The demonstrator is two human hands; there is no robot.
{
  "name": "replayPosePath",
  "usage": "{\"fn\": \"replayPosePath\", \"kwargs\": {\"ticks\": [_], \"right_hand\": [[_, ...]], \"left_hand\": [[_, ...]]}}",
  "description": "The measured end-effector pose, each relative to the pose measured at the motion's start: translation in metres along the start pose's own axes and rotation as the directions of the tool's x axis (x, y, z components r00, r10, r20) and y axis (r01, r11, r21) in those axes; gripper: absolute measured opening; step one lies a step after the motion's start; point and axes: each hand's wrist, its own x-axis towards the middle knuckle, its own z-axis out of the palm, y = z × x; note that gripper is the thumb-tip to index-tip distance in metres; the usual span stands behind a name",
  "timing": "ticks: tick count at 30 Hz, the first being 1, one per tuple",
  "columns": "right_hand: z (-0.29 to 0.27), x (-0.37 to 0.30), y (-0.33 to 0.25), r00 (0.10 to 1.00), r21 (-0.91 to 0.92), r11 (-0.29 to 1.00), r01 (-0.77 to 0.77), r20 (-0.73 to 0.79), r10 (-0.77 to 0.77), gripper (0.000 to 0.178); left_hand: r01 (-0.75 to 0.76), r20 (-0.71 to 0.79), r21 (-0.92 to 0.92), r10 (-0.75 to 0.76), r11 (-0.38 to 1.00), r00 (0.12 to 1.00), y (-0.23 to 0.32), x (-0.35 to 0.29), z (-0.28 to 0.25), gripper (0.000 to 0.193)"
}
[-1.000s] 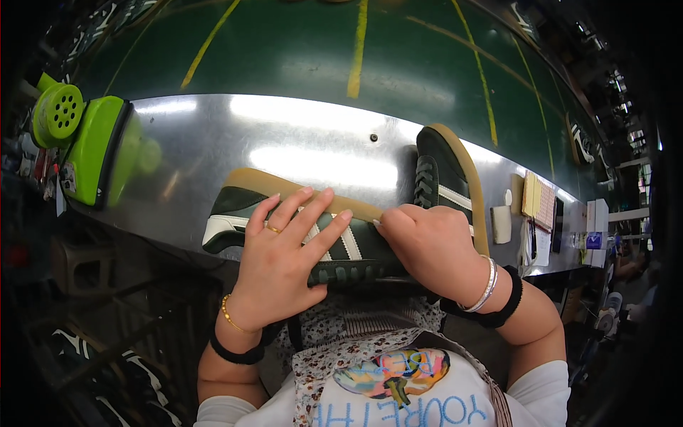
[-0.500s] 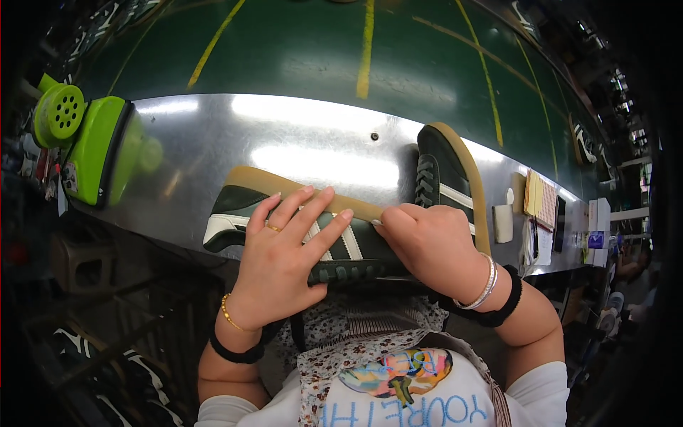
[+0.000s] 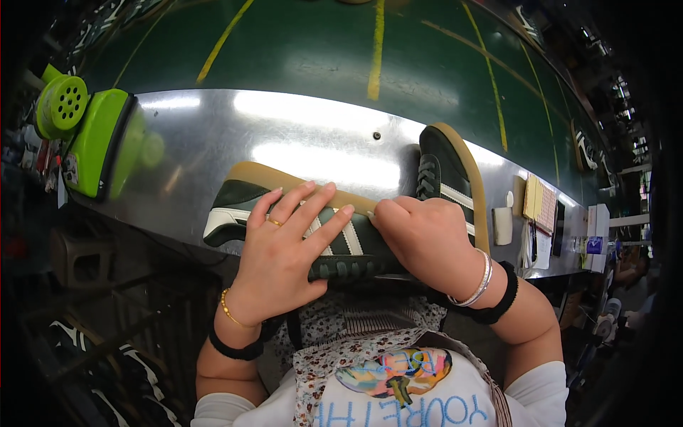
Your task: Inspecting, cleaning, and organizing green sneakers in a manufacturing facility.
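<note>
A dark green sneaker (image 3: 284,269) with white stripes and a tan gum sole lies on its side at the near edge of the metal table. My left hand (image 3: 281,245) holds it, fingers spread across the striped side and tips at the sole's edge, thumb toward the laces. Closed, my right hand (image 3: 427,235) presses at the seam between upper and sole, right of the stripes. A small pale tip shows at its fingers; whether that is a nail or a tool, I cannot tell. Behind this hand stands a matching sneaker (image 3: 448,171), partly covered by it.
A bright green device (image 3: 96,153) with a round perforated head stands at the left. To the right are a white bottle (image 3: 502,224), a notepad (image 3: 538,203) and papers. Beyond the metal table (image 3: 192,142) runs a green surface (image 3: 306,43) with yellow lines. More shoes (image 3: 135,370) sit lower left.
My right hand has shifted slightly left and up along the sole seam, toward the left fingers. The left hand stays on the sneaker, and the view has tilted a little.
</note>
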Motion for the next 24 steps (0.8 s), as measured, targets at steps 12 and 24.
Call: {"fn": "replayPosePath", "kwargs": {"ticks": [12,24], "right_hand": [[0.005,0.008,-0.005,0.994,-0.021,1.0,0.017,-0.108,-0.02,0.013],[0.002,-0.002,-0.006,0.998,-0.047,0.999,-0.013,-0.062,0.01,0.014]], "left_hand": [[-0.009,0.004,0.003,0.009,1.0,1.0,0.0,-0.001,0.0,0.072],[-0.008,-0.004,0.005,0.008,1.0,1.0,-0.002,0.0,-0.001,0.073]]}}
